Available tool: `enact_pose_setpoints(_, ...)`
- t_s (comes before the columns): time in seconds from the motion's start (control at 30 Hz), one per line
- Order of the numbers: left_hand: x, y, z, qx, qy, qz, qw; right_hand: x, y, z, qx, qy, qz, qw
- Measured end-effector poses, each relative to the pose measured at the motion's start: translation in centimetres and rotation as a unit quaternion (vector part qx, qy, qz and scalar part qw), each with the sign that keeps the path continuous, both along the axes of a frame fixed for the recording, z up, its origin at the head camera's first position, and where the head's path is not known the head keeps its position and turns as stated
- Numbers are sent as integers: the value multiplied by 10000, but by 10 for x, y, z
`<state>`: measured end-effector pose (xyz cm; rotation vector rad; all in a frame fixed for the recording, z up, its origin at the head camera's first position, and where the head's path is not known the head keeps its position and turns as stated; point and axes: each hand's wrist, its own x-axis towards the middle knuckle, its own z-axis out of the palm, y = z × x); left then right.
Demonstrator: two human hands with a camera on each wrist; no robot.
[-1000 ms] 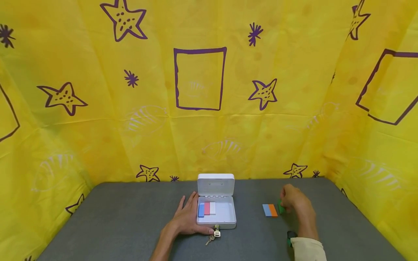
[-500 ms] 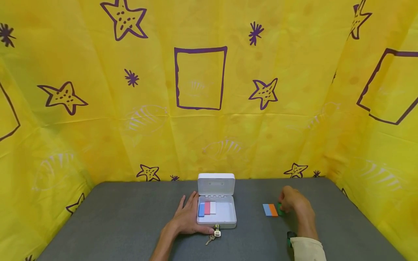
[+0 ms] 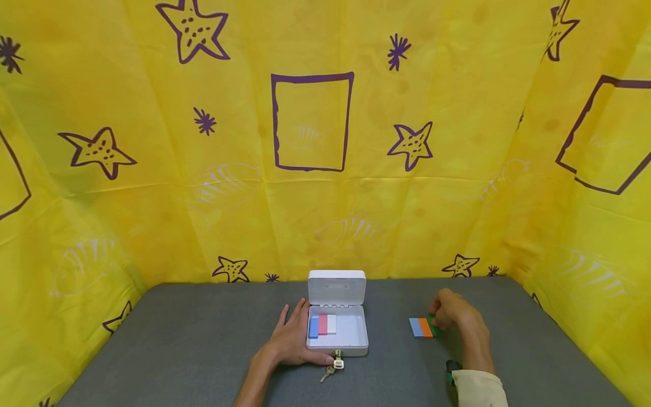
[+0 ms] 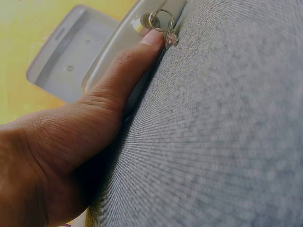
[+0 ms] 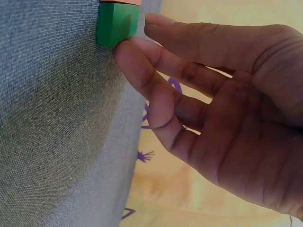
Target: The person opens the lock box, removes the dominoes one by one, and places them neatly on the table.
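In the head view my left hand (image 3: 294,342) lies against the left side of an open white cash box (image 3: 363,350), fingers spread and straight. Its thumb runs along the front, its tip by the lock (image 4: 147,21) and key ring. Inside the box stand a blue block (image 3: 313,328), a pink block (image 3: 322,325) and a white block (image 3: 331,324) side by side. My right hand (image 3: 459,314) has its fingertips against a green block (image 5: 117,23), thumb apart from it. The green block touches an orange block (image 3: 425,328), beside which lies a light blue block (image 3: 415,328).
The raised box lid (image 3: 337,288) leans back on its hinges. A key (image 3: 328,373) hangs at the box front and lies over the grey table (image 3: 203,350). Yellow patterned cloth (image 3: 310,215) walls the table at the back and sides.
My right hand has shifted slightly left, and the green block has slid up against the orange one. The thumb and fingers have loosened from the green block. My left hand stays put.
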<state>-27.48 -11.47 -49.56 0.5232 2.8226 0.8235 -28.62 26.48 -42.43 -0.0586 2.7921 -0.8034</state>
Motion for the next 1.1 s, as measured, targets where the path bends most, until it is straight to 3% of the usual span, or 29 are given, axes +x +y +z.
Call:
enact_pose_setpoints(0.33, 1, 0, 0, -46, -16, 32, 10000, 0, 0, 2, 80, -63, 15, 9999)
enact_pose_setpoints(0.77, 0, 0, 0, -125, -22, 30, 9999, 1, -1, 2, -341, -356, -381, 9981)
enact_pose_setpoints(1.1, 0, 1, 0, -52, 13, 17, 10000, 4, 1, 1, -339, -290, -296, 9986)
